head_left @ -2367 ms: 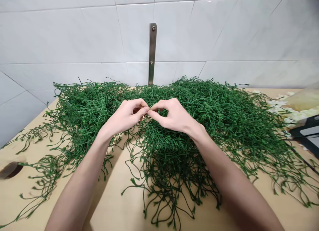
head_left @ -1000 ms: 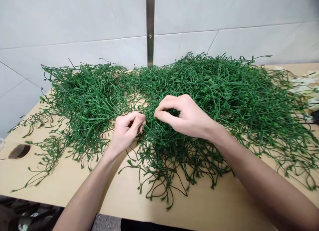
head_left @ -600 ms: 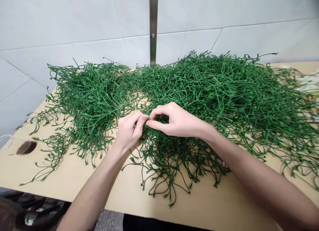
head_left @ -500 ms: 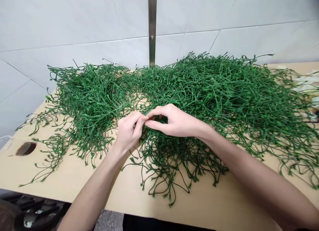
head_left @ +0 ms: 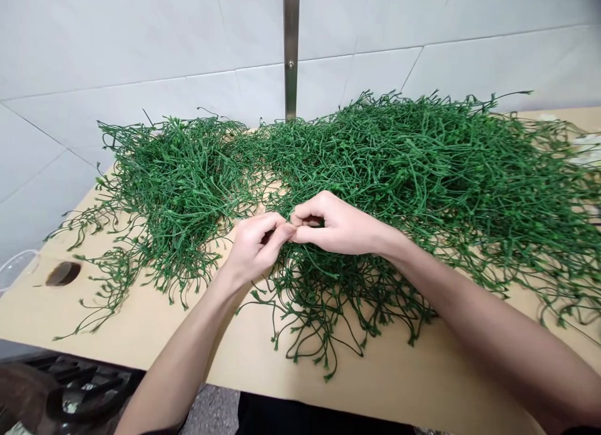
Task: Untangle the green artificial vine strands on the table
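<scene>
My left hand (head_left: 257,246) is closed in a pinch above the wooden table (head_left: 389,385), thumb and forefinger pressed together. Right against it, my right hand (head_left: 335,225) also pinches, its fingertips meeting those of the left. Whatever lies between the fingertips is too small or too hidden to make out. Thin green artificial plant stems (head_left: 422,153) with small budded tips form a tangled heap behind and under both hands. A looser clump of these stems (head_left: 323,297) spreads below the right hand towards the table's front edge.
A denser bunch of stems (head_left: 173,184) lies on the left. There is a dark round hole (head_left: 63,273) in the tabletop, with a white cable (head_left: 21,255) beside it. A metal strip (head_left: 291,53) runs up the tiled wall. Whitish material (head_left: 586,148) sits at the far right.
The whole view has shifted slightly, so the table and heap appear a little to the right. Both hands stay together at the fingertips, with the left thumb and the right fingers slightly re-angled.
</scene>
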A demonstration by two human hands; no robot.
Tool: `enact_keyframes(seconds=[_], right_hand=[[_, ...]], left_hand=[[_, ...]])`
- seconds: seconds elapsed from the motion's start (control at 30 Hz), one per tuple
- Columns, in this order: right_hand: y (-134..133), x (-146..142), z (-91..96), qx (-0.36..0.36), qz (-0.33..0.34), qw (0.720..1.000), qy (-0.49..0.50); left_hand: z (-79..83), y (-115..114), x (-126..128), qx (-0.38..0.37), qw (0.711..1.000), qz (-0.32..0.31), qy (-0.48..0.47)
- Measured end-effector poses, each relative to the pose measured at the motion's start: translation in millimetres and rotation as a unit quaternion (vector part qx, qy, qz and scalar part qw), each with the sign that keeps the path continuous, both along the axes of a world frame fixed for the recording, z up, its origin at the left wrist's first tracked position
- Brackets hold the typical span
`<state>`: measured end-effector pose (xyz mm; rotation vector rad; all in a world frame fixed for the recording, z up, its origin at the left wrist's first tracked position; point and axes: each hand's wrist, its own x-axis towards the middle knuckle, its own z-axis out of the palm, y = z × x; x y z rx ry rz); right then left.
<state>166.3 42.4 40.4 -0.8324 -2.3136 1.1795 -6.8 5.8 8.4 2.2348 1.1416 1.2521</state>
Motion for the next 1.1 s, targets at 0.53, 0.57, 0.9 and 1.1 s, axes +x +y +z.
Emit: enact_keyframes(seconds=[0.53, 0.57, 0.9, 1.1], right_hand=[[1.1, -0.3, -2.1, -0.06, 0.007, 0.997, 0.041], [1.0, -0.7, -2.3, -0.062, 0.006, 0.997, 0.043], [-0.4, -8.8, -7.3, -0.044, -0.055, 0.992, 0.106], [2.9, 3.4, 4.9, 0.148, -0.132, 0.978, 0.06]], left_hand=[[0.9, -0.1, 2.8, -0.003, 0.999, 0.012, -0.041], [1.0, -0.4, 3.1, -0.005, 0.999, 0.009, -0.04], [0.7, 2.8, -0.1, -0.127, 0.984, -0.002, -0.123], [-1.1, 4.5, -1.8, -0.138, 0.976, 0.067, -0.152]])
